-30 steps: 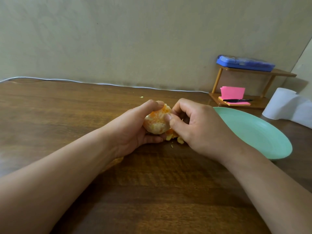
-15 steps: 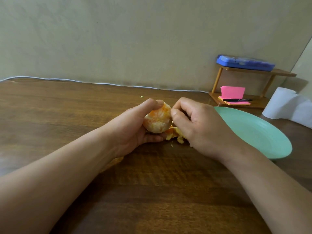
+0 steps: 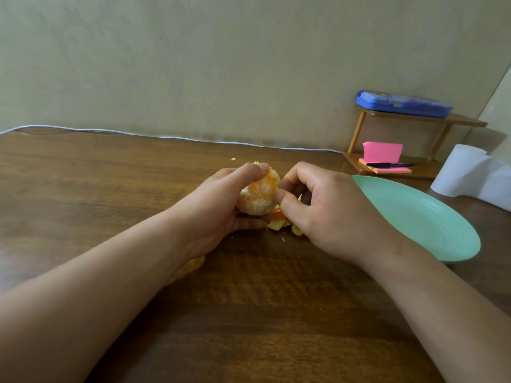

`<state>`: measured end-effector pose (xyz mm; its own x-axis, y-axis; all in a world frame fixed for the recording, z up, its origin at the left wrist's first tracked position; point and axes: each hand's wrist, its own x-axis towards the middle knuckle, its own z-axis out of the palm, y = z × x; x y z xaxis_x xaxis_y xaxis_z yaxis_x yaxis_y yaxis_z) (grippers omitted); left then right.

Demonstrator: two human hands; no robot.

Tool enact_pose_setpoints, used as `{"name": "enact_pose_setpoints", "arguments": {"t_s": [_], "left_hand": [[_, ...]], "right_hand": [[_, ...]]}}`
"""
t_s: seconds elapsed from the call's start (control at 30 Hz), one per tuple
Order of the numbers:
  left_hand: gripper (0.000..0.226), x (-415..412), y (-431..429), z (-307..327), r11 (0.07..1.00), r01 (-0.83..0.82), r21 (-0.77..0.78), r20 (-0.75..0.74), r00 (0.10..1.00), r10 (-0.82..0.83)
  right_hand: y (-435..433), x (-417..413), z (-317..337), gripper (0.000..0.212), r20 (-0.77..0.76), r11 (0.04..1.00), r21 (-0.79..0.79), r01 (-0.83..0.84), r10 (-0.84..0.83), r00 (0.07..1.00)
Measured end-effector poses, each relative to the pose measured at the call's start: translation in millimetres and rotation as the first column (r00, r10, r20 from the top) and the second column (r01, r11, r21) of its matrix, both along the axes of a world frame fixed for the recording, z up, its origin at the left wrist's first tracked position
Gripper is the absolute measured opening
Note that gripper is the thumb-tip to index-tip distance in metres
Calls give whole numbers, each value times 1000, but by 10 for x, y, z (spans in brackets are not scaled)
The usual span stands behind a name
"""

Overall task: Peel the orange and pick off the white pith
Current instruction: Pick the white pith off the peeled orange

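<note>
Versus half a second ago, right hand [image 3: 326, 214] thumb sits lower on the round, mostly peeled, pith-streaked orange [image 3: 258, 197], curled fingers pinching at its right side. Left hand [image 3: 221, 208] grips the orange mid-tabletop. Yellow-orange peel scraps [image 3: 276, 223] lie beneath. Round mint-green plate [image 3: 431, 225] just right; bare brown wooden tabletop [image 3: 249, 313] nearer; beige wall behind.

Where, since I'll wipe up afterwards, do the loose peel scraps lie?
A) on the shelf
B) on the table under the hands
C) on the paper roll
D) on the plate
B: the scraps lie on the table just below the orange that the left hand holds; the plate shows none.
</note>
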<state>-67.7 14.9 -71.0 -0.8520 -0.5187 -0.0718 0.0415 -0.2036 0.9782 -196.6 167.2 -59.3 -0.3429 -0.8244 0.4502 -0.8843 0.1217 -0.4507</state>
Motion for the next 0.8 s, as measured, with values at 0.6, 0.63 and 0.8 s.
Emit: {"name": "enact_pose_setpoints", "arguments": {"t_s": [0.6, 0.63, 0.8], "left_hand": [[56, -12, 1, -47, 997, -10, -76, -3, 1000, 10], [47, -7, 7, -41, 997, 7, -73, -4, 1000, -7], [43, -5, -25, -26, 999, 35, -13, 8, 999, -35]], "right_hand": [[-2, -32, -24, 16, -10, 996, -88, -3, 2, 1000], [1, -39, -22, 15, -15, 996, -91, -4, 2, 1000], [13, -60, -25, 16, -18, 992, -126, -10, 8, 1000]]}}
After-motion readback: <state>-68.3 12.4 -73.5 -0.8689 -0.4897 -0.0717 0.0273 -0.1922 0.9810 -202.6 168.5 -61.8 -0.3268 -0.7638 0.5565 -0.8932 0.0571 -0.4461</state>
